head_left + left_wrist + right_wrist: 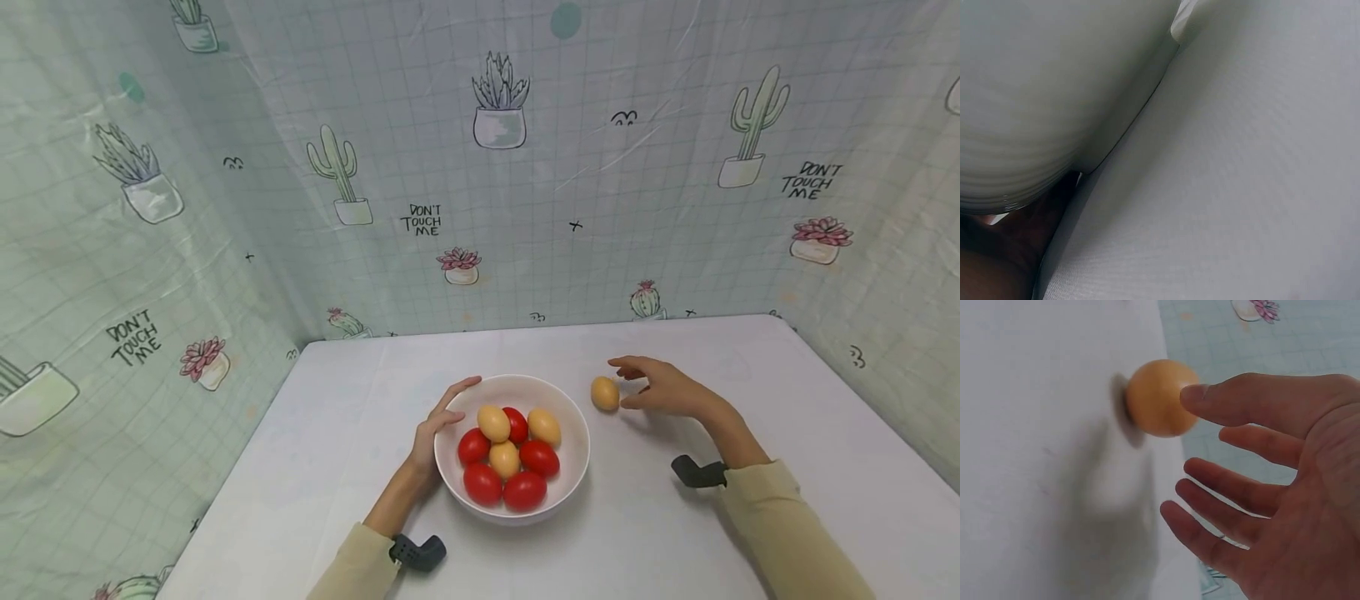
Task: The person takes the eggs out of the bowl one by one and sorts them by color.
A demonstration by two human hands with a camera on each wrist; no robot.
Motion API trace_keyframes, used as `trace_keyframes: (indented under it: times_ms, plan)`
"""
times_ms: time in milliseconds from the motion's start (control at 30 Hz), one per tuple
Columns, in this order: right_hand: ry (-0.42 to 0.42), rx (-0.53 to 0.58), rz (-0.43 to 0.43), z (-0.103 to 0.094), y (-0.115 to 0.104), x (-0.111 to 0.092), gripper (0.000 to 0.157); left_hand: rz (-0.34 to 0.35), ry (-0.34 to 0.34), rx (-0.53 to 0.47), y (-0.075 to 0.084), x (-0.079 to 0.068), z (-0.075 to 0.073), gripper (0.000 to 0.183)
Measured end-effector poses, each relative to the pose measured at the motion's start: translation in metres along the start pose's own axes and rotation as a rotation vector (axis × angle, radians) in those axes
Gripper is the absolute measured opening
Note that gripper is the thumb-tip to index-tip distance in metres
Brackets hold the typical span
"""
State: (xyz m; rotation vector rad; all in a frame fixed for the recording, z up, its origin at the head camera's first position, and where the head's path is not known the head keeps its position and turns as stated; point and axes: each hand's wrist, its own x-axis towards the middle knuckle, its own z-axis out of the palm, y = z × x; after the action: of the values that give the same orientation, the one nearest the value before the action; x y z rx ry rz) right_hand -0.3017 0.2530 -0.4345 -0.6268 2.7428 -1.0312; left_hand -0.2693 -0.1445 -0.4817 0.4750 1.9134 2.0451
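Observation:
A white bowl [573,433] stands on the table, with several red eggs [482,484] and 3 yellow-orange eggs [544,427] inside. My left hand [427,442] holds the bowl at its left side, thumb over the rim and fingers along the outer wall. In the left wrist view the bowl's wall [1054,81] fills the upper left and hides most of that hand. To the right of the bowl, a single yellow-orange egg [605,393] lies on the table. Just right of it is my right hand [663,387], fingers spread and loosely bent, thumb tip overlapping the egg [1157,400] in the right wrist view.
The white table [360,392] reaches back to a hanging cloth [397,108] printed with potted cacti, which also runs along both sides. A black wrist-worn device [418,553] sits on the left sleeve, and another black device [697,472] on the right.

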Motion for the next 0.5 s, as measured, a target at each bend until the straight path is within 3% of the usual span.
trace_keyframes:
  times_ms: [133, 300, 500]
  plan:
    - [0.051, -0.034, -0.005, -0.011, -0.011, -0.007, 0.068, 0.003, -0.003, 0.007, 0.001, 0.0, 0.001, 0.062]
    - [0.104, -0.076, -0.074, -0.019, -0.033, -0.013, 0.066, -0.003, 0.008, -0.007, 0.002, 0.001, 0.001, 0.061]
    - [0.108, -0.071, -0.168, -0.019, -0.063, -0.015, 0.061, -0.001, -0.002, -0.016, 0.001, 0.001, 0.001, 0.063]
